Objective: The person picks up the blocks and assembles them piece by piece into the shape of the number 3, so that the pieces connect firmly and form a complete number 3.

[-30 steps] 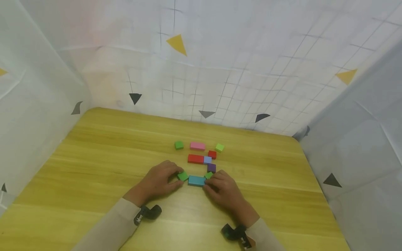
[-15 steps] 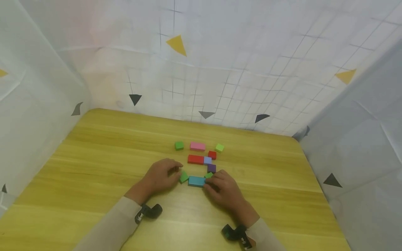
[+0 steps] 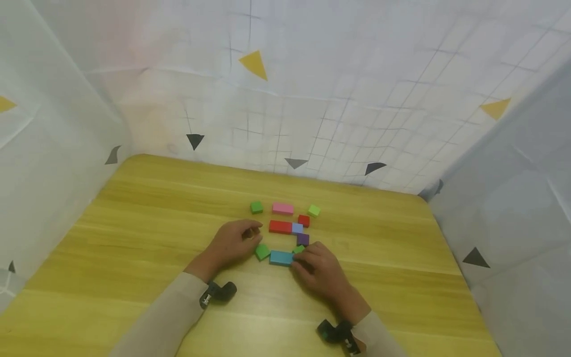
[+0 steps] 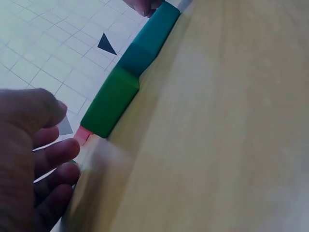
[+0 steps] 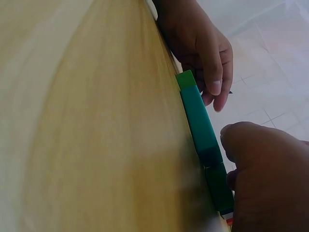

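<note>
In the head view, my left hand (image 3: 233,242) hovers beside a green block (image 3: 262,252), apart from it, with loosely bent fingers and nothing in them. That block touches the left end of a long blue block (image 3: 281,258). At the blue block's right end lies another green block (image 3: 298,249), partly covered by my right hand (image 3: 322,271). In the right wrist view a fingertip touches this green block (image 5: 219,188), while the thumb (image 5: 241,140) stands off it beside the blue block (image 5: 200,125). The left wrist view shows the left fingers (image 4: 53,159) spread, clear of the blocks.
Behind lie a purple block (image 3: 303,239), a light blue block (image 3: 297,228), a long red block (image 3: 280,227) and a small red block (image 3: 304,220). Farther back are a pink block (image 3: 283,208), a green block (image 3: 256,207) and a lime block (image 3: 314,210). A patterned curtain (image 3: 339,134) borders the wooden table (image 3: 156,198).
My left hand has let go of the left green block and drawn up and away from it. That block has turned slightly and now meets the blue block. My right hand has stayed in place.
</note>
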`<action>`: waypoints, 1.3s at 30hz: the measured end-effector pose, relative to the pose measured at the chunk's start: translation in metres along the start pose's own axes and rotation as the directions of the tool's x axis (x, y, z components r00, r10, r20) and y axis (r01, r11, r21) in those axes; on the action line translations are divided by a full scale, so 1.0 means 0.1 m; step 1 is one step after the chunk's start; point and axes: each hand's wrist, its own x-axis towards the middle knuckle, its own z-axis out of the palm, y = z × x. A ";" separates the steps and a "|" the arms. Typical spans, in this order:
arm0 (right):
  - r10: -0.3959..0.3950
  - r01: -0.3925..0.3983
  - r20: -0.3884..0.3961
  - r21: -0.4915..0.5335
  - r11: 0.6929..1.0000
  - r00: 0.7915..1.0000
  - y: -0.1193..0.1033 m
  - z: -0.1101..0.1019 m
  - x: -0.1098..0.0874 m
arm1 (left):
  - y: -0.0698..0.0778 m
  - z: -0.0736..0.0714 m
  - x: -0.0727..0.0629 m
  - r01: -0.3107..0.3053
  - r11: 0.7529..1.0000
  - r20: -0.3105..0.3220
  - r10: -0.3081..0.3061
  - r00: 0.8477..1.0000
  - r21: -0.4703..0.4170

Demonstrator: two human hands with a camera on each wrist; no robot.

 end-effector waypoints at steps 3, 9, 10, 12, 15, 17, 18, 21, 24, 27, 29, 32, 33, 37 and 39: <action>-0.002 0.002 -0.001 0.005 1.000 1.000 0.01 -0.01 0.00 | 0.01 0.00 0.03 0.021 1.000 -0.015 -0.021 1.000 -0.015; -0.001 0.001 0.002 0.022 1.000 1.000 0.00 -0.01 0.00 | -0.01 0.02 0.11 0.046 0.999 -0.014 -0.046 0.999 0.018; -0.002 0.002 0.002 0.025 1.000 1.000 0.00 0.00 0.01 | -0.01 0.02 0.12 0.049 0.998 -0.011 -0.048 0.999 0.031; -0.003 0.003 0.002 0.030 1.000 1.000 -0.01 0.00 0.01 | -0.01 0.03 0.15 0.053 0.997 -0.001 -0.053 0.999 0.058; -0.004 0.004 0.006 0.034 0.999 1.000 -0.02 0.00 0.02 | -0.02 0.03 0.19 0.055 0.994 0.017 -0.057 0.998 0.094; 0.002 -0.002 0.013 0.036 0.999 1.000 -0.03 0.00 0.03 | -0.03 0.04 0.22 0.053 0.993 0.027 -0.056 0.998 0.106; 0.005 -0.006 0.017 0.038 0.999 1.000 -0.03 0.00 0.03 | -0.03 0.04 0.23 0.052 0.992 0.031 -0.056 0.998 0.112; 0.011 -0.012 0.022 0.039 0.999 1.000 -0.03 0.00 0.04 | -0.03 0.04 0.26 0.052 0.992 0.044 -0.058 0.997 0.117; 0.004 -0.004 0.012 0.029 1.000 1.000 -0.02 0.01 0.04 | -0.03 0.05 0.29 0.056 0.992 0.054 -0.062 0.997 0.115; -0.001 0.001 0.001 0.015 1.000 1.000 0.01 0.01 0.03 | -0.02 0.06 0.31 0.061 0.993 0.060 -0.067 0.996 0.102; 0.000 0.000 0.000 0.011 1.000 1.000 0.02 0.01 0.03 | -0.01 0.08 0.32 0.062 0.992 0.062 -0.069 0.996 0.109; -0.002 0.002 -0.002 0.014 1.000 1.000 0.03 0.00 0.03 | 0.01 0.09 0.34 0.072 0.991 0.067 -0.080 0.995 0.114; 0.001 -0.001 -0.001 0.017 1.000 1.000 0.03 0.00 0.02 | 0.01 0.10 0.35 0.074 0.991 0.069 -0.082 0.994 0.112; -0.002 0.002 -0.003 0.028 1.000 1.000 0.03 0.00 0.02 | 0.02 0.12 0.35 0.075 0.989 0.068 -0.084 0.994 0.125; -0.003 0.003 -0.004 0.036 0.999 1.000 0.03 0.00 0.02 | 0.03 0.12 0.35 0.073 0.989 0.066 -0.082 0.994 0.129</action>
